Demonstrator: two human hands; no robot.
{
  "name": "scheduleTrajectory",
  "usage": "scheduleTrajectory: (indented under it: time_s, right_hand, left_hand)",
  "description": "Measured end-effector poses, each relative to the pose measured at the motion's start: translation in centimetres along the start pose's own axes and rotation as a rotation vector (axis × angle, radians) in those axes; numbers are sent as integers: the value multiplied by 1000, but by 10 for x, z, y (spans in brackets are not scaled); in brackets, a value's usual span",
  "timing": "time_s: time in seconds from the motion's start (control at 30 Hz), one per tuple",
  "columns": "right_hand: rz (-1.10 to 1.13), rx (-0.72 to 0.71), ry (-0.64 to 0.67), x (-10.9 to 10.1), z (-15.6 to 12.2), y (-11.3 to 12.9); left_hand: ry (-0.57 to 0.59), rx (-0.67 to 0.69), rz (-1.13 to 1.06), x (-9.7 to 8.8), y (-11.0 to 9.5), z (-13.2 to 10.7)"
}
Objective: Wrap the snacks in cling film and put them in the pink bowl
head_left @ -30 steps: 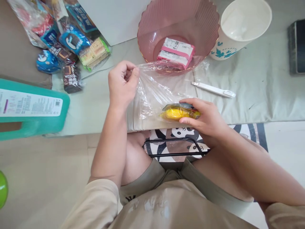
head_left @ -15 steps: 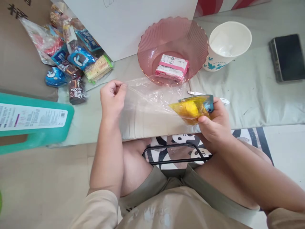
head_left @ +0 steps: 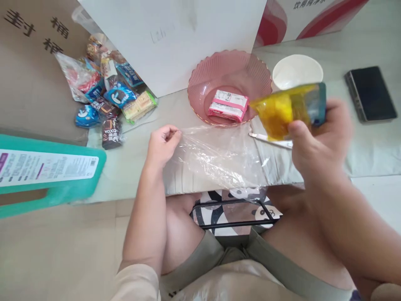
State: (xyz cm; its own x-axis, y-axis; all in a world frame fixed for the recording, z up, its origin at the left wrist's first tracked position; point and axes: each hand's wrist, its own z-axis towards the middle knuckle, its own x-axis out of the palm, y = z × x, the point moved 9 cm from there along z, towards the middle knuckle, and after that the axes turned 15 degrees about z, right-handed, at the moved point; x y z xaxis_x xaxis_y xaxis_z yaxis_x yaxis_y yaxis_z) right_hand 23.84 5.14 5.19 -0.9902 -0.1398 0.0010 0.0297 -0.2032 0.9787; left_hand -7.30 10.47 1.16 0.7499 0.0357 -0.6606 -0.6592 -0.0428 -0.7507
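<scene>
My left hand (head_left: 163, 144) is closed, its fingertips pinching one corner of a clear plastic bag (head_left: 219, 156). The bag trails to the right, limp and crinkled, over the front edge of the covered table. My right hand (head_left: 324, 142) grips a yellow see-through snack packet (head_left: 278, 110) with a dark teal end, raised in front of a white paper cup (head_left: 297, 72). Thumb in front, the other fingers are mostly behind the packet and blurred. Behind the bag stands a pink ribbed bowl (head_left: 197, 90) holding a pink-and-white packet (head_left: 229, 104). A slim white tool (head_left: 272, 140) lies partly under the yellow packet.
Several wrapped snacks (head_left: 115, 100) are heaped at the left against a cardboard box (head_left: 28, 71). A white box (head_left: 175, 37) stands behind the bowl. A teal jug (head_left: 62, 188) lies at the left edge. A dark phone (head_left: 372, 94) lies at the right.
The yellow packet has come out of the clear bag and moved up and right with my right hand. The bag now hangs slack from my left hand. The camera view has shifted too.
</scene>
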Motion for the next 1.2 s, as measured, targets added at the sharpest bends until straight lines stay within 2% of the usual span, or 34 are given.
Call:
scheduleTrajectory:
  time_s: [0.17, 0.27, 0.3, 0.37, 0.4, 0.47, 0.57, 0.63, 0.67, 0.73, 0.8, 0.9, 0.97, 1.07, 1.13, 1.2]
  right_hand:
    - [-343, -69, 79, 25, 87, 14]
    - [-767, -37, 36, 31, 144, 10]
    - [-901, 8, 41, 32, 158, 6]
    - [-997, 28, 55, 35, 168, 5]
    - [-1009, 21, 52, 35, 165, 8]
    - [-990, -15, 16, 30, 140, 19]
    - [-719, -161, -169, 5, 73, 40]
    - [-475, -210, -150, -7, 30, 32]
    - [-377, -178, -119, -12, 14, 20]
    - [-336, -94, -133, -25, -7, -5]
    - [-335, -32, -112, -28, -14, -25]
    - [-328, -1, -74, -23, -13, -31]
    - [-269, 10, -126, -23, -11, -26]
    - [-129, 39, -281, -34, -13, -21]
    - [-53, 36, -360, -41, -16, -19]
    - [-10, 12, -398, -45, -17, -16]
  left_hand:
    - [141, 74, -1, 19, -15, 0]
    - [188, 91, -1, 26, -20, -3]
    - [203, 96, 4, 27, -21, -4]
    - [234, 109, 15, 29, -24, -7]
    - [248, 115, 16, 29, -24, -8]
    - [267, 123, 9, 28, -26, -9]
    - [284, 130, 4, 28, -26, -9]
    - [290, 144, 4, 29, -28, -9]
    - [288, 156, -2, 29, -30, -9]
    - [284, 182, -26, 30, -35, -10]
    - [294, 203, -56, 33, -41, -13]
    - [356, 216, -84, 41, -48, -19]
    - [381, 215, -104, 44, -49, -21]
    - [383, 200, -138, 45, -44, -19]
    - [347, 175, -174, 45, -37, -15]
    - [217, 135, -286, 40, -32, -8]
